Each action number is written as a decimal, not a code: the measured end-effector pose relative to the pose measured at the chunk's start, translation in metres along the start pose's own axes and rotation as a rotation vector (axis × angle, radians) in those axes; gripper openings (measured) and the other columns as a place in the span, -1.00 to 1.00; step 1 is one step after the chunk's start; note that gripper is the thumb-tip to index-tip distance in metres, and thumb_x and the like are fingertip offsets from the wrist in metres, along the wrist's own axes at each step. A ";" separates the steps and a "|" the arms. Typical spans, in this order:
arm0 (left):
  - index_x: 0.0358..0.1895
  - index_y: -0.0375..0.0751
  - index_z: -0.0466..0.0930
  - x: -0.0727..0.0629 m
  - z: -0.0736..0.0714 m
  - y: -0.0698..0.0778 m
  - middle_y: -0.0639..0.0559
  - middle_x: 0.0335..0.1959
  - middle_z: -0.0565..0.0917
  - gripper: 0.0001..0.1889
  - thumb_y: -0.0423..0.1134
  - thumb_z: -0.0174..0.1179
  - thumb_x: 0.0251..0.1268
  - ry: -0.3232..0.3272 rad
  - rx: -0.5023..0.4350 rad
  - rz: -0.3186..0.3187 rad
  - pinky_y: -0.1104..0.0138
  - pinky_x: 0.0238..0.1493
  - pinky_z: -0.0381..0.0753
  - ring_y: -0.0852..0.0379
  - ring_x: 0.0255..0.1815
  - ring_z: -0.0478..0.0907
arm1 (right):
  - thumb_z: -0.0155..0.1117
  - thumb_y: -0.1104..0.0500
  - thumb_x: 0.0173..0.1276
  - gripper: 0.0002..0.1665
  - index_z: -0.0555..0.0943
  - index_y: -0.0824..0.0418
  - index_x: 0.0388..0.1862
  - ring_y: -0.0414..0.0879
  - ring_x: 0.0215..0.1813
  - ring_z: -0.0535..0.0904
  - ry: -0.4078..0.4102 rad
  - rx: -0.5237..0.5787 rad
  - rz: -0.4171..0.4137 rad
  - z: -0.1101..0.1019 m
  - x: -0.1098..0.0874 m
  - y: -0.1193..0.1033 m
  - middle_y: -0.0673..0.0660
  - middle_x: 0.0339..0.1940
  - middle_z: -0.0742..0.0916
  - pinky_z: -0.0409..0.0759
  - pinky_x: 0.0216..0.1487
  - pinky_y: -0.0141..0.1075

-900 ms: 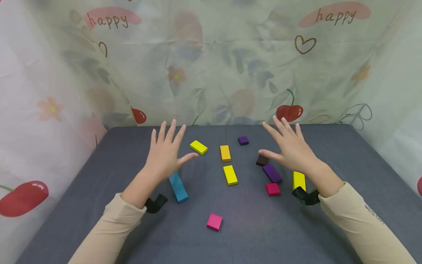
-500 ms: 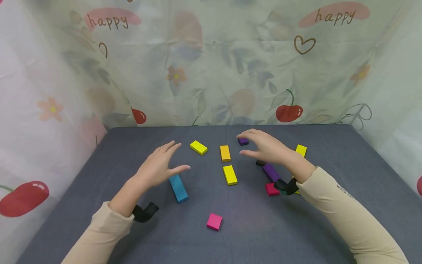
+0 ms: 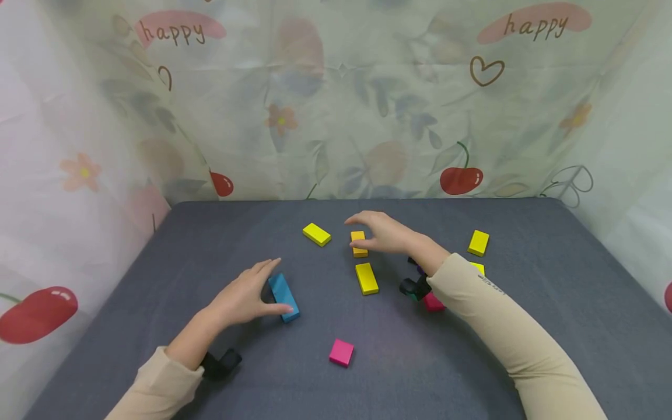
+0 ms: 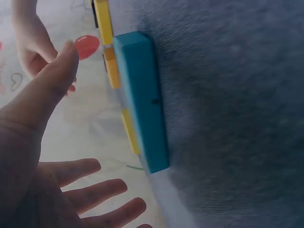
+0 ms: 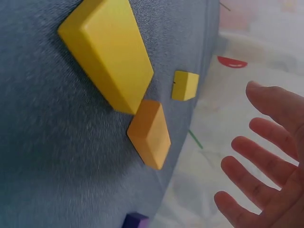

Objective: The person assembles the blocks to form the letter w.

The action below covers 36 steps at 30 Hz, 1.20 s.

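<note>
On my feed the head view came through evenly lit, with soft shadows on the grey table (image 3: 294, 379) beside both sleeves (image 3: 499, 321). I got the wrist views dimmer and softer, the curtain (image 4: 95, 118) blurred and the left hand (image 4: 23, 142) darkly shaded.

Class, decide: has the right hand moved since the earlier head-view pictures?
Yes: the right hand has moved left, now partly covering the unmoved orange block.

Partly hidden: blue block (image 3: 283, 291), behind the left hand (image 3: 238, 300); orange block (image 3: 360, 253), behind the right hand (image 3: 387, 233); red block (image 3: 433, 303), behind the right sleeve (image 3: 499, 326). The sleeve's lettering (image 3: 492, 284) is too small to read. Right-wrist view: purple block (image 5: 135, 221), lower left of the right hand, cut by the lower edge.
</note>
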<state>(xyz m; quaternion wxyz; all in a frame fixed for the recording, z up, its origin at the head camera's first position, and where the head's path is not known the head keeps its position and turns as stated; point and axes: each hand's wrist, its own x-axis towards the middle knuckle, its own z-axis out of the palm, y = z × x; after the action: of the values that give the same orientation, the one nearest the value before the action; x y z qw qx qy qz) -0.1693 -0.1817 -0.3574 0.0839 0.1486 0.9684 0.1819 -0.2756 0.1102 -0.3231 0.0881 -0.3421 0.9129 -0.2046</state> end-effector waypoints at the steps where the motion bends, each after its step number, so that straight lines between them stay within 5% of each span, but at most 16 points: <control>1: 0.44 -0.22 0.06 -0.001 0.002 -0.001 -0.28 0.41 0.21 0.07 0.30 0.30 -0.08 -0.003 -0.007 0.000 -0.20 0.24 0.30 -0.31 0.37 0.21 | 0.21 0.07 0.32 -0.42 0.40 0.22 0.29 0.08 0.34 0.37 -0.006 0.011 0.005 0.001 0.003 0.000 0.19 0.30 0.50 0.36 0.33 -0.04; 11: 0.44 -0.24 0.05 -0.006 0.013 -0.004 -0.29 0.37 0.27 0.12 0.25 0.39 -0.17 -0.021 0.006 -0.008 -0.16 0.23 0.35 -0.27 0.33 0.28 | 0.21 0.09 0.33 -0.37 0.34 0.25 0.33 0.15 0.34 0.37 -0.047 0.077 0.017 0.014 0.031 -0.001 0.24 0.33 0.46 0.35 0.35 -0.03; 36: 0.42 -0.24 0.10 -0.003 0.013 0.000 -0.30 0.27 0.36 0.06 0.19 0.40 -0.14 -0.002 0.041 -0.019 -0.10 0.12 0.46 -0.23 0.24 0.38 | 0.13 0.30 0.34 -0.33 0.22 0.14 0.42 0.02 0.48 0.19 -0.140 -0.011 0.071 0.039 0.084 -0.011 0.12 0.44 0.33 0.19 0.47 -0.13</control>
<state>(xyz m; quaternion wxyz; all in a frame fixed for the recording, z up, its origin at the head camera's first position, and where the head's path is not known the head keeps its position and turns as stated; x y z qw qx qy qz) -0.1641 -0.1781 -0.3685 0.0835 0.1410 0.9733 0.1609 -0.3209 0.0351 -0.3549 0.1570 -0.3233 0.9172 -0.1719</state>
